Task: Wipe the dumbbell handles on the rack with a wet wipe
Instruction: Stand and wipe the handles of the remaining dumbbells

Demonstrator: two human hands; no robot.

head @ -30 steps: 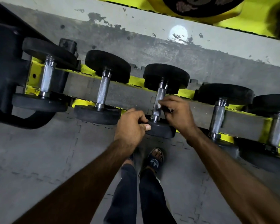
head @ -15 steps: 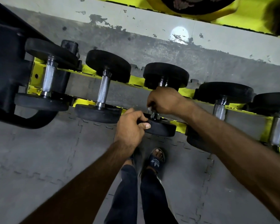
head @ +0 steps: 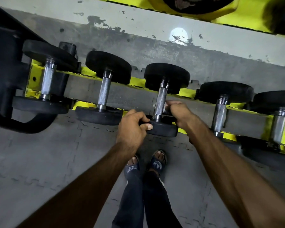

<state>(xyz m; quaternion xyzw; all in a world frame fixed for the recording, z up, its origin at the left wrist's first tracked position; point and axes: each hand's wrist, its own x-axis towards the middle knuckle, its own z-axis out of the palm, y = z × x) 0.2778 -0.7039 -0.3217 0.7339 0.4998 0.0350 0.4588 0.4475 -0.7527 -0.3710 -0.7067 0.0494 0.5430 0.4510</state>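
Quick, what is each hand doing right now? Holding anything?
Left hand: grips the near end of the middle dumbbell.
Right hand: holds a wet wipe against that dumbbell's handle.

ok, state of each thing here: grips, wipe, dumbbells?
left grip: holds the near plate of the middle dumbbell.
right grip: pinches the wet wipe.
wet wipe: mostly hidden, against the handle, low on its right side.
middle dumbbell: lying across the rack.
other dumbbells: racked, no hand on them.
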